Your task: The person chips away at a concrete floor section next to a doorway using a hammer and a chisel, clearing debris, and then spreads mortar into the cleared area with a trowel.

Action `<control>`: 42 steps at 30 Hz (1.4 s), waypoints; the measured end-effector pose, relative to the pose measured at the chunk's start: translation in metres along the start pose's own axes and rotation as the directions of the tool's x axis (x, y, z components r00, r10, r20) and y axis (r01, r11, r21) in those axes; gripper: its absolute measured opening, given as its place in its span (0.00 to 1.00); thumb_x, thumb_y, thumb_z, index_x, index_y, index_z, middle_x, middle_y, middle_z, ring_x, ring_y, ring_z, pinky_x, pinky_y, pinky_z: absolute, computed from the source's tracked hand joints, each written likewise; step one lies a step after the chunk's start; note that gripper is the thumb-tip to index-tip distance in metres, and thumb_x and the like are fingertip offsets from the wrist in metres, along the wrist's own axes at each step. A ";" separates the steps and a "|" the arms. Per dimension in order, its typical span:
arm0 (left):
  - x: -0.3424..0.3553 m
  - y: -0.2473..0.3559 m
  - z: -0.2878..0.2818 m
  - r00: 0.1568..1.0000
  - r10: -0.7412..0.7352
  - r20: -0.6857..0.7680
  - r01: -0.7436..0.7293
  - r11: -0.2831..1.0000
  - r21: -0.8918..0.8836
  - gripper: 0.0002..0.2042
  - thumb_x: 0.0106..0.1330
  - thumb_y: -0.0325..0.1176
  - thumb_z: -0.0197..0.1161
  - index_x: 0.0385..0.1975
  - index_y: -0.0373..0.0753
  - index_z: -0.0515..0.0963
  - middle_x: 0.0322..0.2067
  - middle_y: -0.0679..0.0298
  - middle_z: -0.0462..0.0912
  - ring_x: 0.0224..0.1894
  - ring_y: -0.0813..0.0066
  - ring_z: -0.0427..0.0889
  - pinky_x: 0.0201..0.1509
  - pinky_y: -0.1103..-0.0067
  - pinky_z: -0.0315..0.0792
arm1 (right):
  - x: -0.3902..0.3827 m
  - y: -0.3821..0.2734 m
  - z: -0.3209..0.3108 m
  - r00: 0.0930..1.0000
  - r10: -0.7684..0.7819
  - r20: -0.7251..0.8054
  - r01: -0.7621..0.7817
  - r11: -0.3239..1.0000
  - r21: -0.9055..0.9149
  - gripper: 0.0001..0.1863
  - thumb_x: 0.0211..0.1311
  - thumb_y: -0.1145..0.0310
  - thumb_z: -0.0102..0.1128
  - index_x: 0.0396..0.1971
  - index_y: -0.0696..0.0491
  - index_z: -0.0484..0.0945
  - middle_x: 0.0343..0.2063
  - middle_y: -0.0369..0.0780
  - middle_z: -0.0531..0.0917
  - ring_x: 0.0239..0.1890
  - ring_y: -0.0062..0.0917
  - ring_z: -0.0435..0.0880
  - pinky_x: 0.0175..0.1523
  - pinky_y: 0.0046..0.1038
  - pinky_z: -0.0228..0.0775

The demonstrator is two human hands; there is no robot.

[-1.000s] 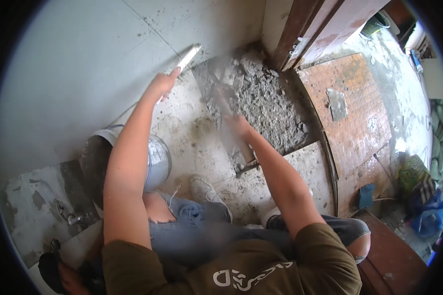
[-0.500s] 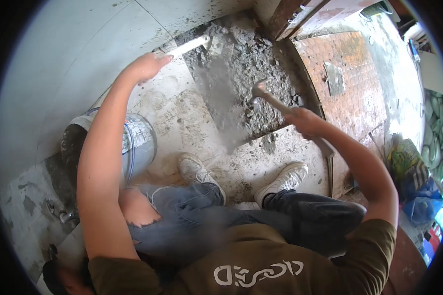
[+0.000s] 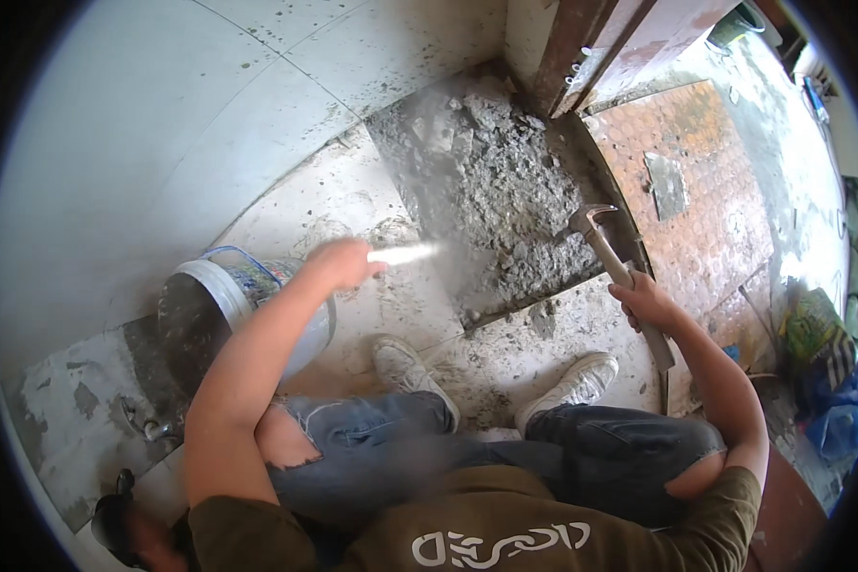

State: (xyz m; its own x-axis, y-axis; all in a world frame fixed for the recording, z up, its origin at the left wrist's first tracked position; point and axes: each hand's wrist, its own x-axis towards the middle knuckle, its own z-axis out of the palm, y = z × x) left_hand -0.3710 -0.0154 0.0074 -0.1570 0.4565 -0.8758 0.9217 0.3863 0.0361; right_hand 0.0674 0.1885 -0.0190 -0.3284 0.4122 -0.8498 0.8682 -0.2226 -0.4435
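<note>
My left hand [image 3: 341, 263] is closed around one end of a narrow, pale bar-like tool [image 3: 402, 254]. Glare and motion smear it too much to tell its kind; its far end reaches the near-left edge of a patch of rough grey rubble [image 3: 515, 181]. In my right hand [image 3: 646, 303] is a claw hammer [image 3: 608, 246], gripped midway along its light handle. The metal head is over the right edge of the rubble, and the handle's butt sticks out below my fist. The two tools are well apart.
Pale floor tiles [image 3: 324, 195] with splatters border the rubble. At the left a paint-stained bucket [image 3: 310, 329] lies on its side. A brown door frame [image 3: 582, 67] stands at the far corner. Reddish tiles [image 3: 705, 162] and bags [image 3: 834, 410] are at the right. My shoes [image 3: 582, 381] are nearby.
My left hand and the pale tool have come back from the far edge of the rubble toward me. The hammer has moved right, to the rubble's right edge. The view has shifted slightly.
</note>
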 end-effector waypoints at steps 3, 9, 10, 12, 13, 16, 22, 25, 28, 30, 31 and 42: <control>0.023 -0.031 -0.022 0.962 -0.117 -0.246 0.066 0.977 -0.205 0.23 0.70 0.51 0.51 0.44 0.34 0.77 0.37 0.48 0.82 0.42 0.52 0.81 0.50 0.63 0.74 | 0.010 0.009 0.002 1.000 0.010 0.029 -0.010 1.000 0.005 0.16 0.65 0.59 0.58 0.33 0.55 0.65 0.16 0.34 0.71 0.10 0.18 0.70 0.13 0.24 0.64; 0.039 -0.051 0.002 0.873 -0.275 -0.402 0.233 0.961 -0.152 0.22 0.69 0.52 0.51 0.47 0.38 0.78 0.45 0.51 0.81 0.48 0.52 0.80 0.53 0.63 0.72 | 0.018 0.031 0.002 0.999 0.048 0.018 -0.050 0.990 0.133 0.19 0.61 0.58 0.60 0.36 0.60 0.69 0.18 0.37 0.73 0.13 0.23 0.73 0.15 0.27 0.66; 0.034 -0.049 0.007 0.935 -0.160 -0.317 0.128 0.985 -0.120 0.22 0.69 0.51 0.51 0.46 0.38 0.78 0.43 0.50 0.81 0.47 0.51 0.79 0.52 0.62 0.72 | 0.017 0.028 0.002 0.999 0.049 0.017 -0.051 0.989 0.137 0.19 0.61 0.58 0.60 0.36 0.60 0.69 0.18 0.37 0.73 0.13 0.23 0.73 0.15 0.27 0.66; 0.026 -0.040 0.017 0.974 -0.039 -0.224 0.018 0.995 -0.097 0.21 0.69 0.51 0.52 0.46 0.38 0.78 0.42 0.49 0.81 0.46 0.49 0.79 0.51 0.62 0.72 | 0.013 0.022 0.001 0.998 0.024 0.051 -0.031 0.990 0.136 0.16 0.65 0.59 0.58 0.35 0.55 0.65 0.16 0.33 0.71 0.10 0.18 0.70 0.13 0.24 0.65; 0.023 -0.030 0.018 0.984 -0.021 -0.178 0.007 0.997 -0.075 0.21 0.68 0.51 0.53 0.45 0.38 0.78 0.41 0.48 0.81 0.45 0.50 0.80 0.51 0.62 0.72 | 0.014 0.023 -0.001 0.999 0.022 0.048 -0.028 0.990 0.137 0.16 0.65 0.59 0.58 0.35 0.55 0.65 0.16 0.33 0.71 0.10 0.18 0.70 0.13 0.24 0.65; 0.027 -0.033 0.007 0.994 -0.020 -0.108 0.005 0.991 -0.131 0.20 0.66 0.50 0.56 0.41 0.37 0.80 0.37 0.48 0.82 0.42 0.52 0.81 0.48 0.63 0.73 | 0.021 0.027 -0.005 0.996 0.029 0.081 -0.039 0.992 0.122 0.16 0.65 0.58 0.58 0.35 0.55 0.65 0.16 0.33 0.70 0.11 0.18 0.70 0.13 0.24 0.65; 0.047 -0.063 -0.023 0.810 -0.128 -0.572 -0.014 0.971 -0.237 0.15 0.61 0.41 0.63 0.40 0.37 0.78 0.34 0.49 0.83 0.40 0.51 0.82 0.46 0.64 0.74 | 0.028 0.032 -0.010 0.991 0.057 0.119 -0.075 0.985 0.157 0.16 0.65 0.58 0.59 0.34 0.53 0.66 0.16 0.34 0.70 0.11 0.19 0.70 0.13 0.25 0.65; 0.072 -0.051 -0.033 0.792 -0.011 -0.611 -0.096 0.985 -0.143 0.13 0.61 0.39 0.63 0.39 0.37 0.77 0.35 0.48 0.82 0.42 0.50 0.81 0.46 0.62 0.74 | 0.023 0.031 -0.013 0.993 0.073 0.092 -0.086 0.987 0.138 0.15 0.65 0.58 0.58 0.33 0.53 0.66 0.16 0.34 0.70 0.11 0.18 0.70 0.14 0.25 0.65; 0.094 -0.028 -0.030 0.783 -0.036 -0.621 -0.133 0.965 -0.225 0.14 0.61 0.39 0.63 0.40 0.36 0.76 0.36 0.48 0.82 0.42 0.49 0.81 0.46 0.61 0.73 | 0.012 0.026 -0.009 1.000 -0.001 -0.005 0.001 0.999 0.044 0.22 0.61 0.55 0.60 0.41 0.60 0.70 0.19 0.36 0.74 0.15 0.22 0.73 0.18 0.28 0.67; 0.090 -0.022 -0.032 0.824 -0.082 -0.561 -0.145 0.926 -0.349 0.14 0.62 0.40 0.62 0.40 0.36 0.75 0.35 0.48 0.82 0.41 0.48 0.81 0.45 0.61 0.73 | 0.007 0.005 -0.013 0.998 0.008 -0.063 -0.008 1.000 -0.006 0.22 0.61 0.54 0.60 0.42 0.59 0.71 0.19 0.36 0.74 0.17 0.22 0.74 0.20 0.28 0.68; 0.082 -0.024 -0.040 0.866 -0.014 -0.500 -0.177 0.926 -0.333 0.15 0.62 0.40 0.62 0.41 0.36 0.75 0.35 0.49 0.83 0.40 0.48 0.81 0.44 0.62 0.73 | 0.001 0.000 -0.017 0.996 0.010 -0.093 -0.012 1.000 -0.024 0.22 0.61 0.54 0.60 0.43 0.59 0.71 0.20 0.36 0.74 0.18 0.21 0.75 0.20 0.28 0.68; 0.052 0.102 0.058 0.946 0.325 -0.013 -0.307 0.880 -0.363 0.21 0.73 0.49 0.47 0.36 0.32 0.74 0.23 0.53 0.77 0.25 0.62 0.76 0.34 0.64 0.71 | -0.012 -0.030 -0.046 0.975 -0.059 -0.214 0.051 0.998 -0.041 0.23 0.62 0.52 0.59 0.43 0.59 0.74 0.17 0.35 0.74 0.16 0.20 0.74 0.23 0.27 0.67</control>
State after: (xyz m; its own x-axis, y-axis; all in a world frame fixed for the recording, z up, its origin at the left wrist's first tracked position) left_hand -0.2647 0.0008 -0.0621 0.1462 0.5680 -0.8099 0.7302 0.4904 0.4758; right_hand 0.0621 0.2306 0.0174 -0.2917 0.6044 -0.7414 0.8649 -0.1644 -0.4743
